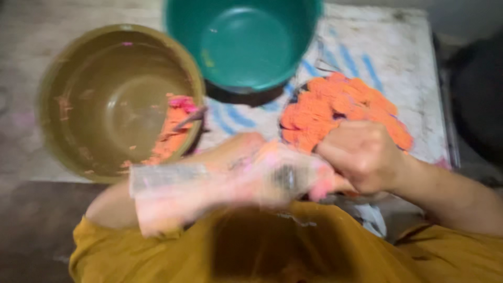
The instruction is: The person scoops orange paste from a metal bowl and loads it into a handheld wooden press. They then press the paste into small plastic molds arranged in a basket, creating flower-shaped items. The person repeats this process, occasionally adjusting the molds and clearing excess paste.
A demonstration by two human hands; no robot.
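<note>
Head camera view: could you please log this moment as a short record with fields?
left hand: blurred, holds a clear plastic bag dusted pink
right hand: fisted beside the left hand
orange powder heap: behind the right hand
brown tub: orange and pink powder at its right wall
green tub: nothing seen inside
surface: striped white sheet

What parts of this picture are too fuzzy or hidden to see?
- Left hand: head view, motion blur; its grip is unclear.
- Clear tube-like thing: blurred, kind unclear.
- Right hand: fist hides whatever it holds.
- Stick in brown bowl: blurred.
- Green bowl: top edge cuts its rim.
</note>
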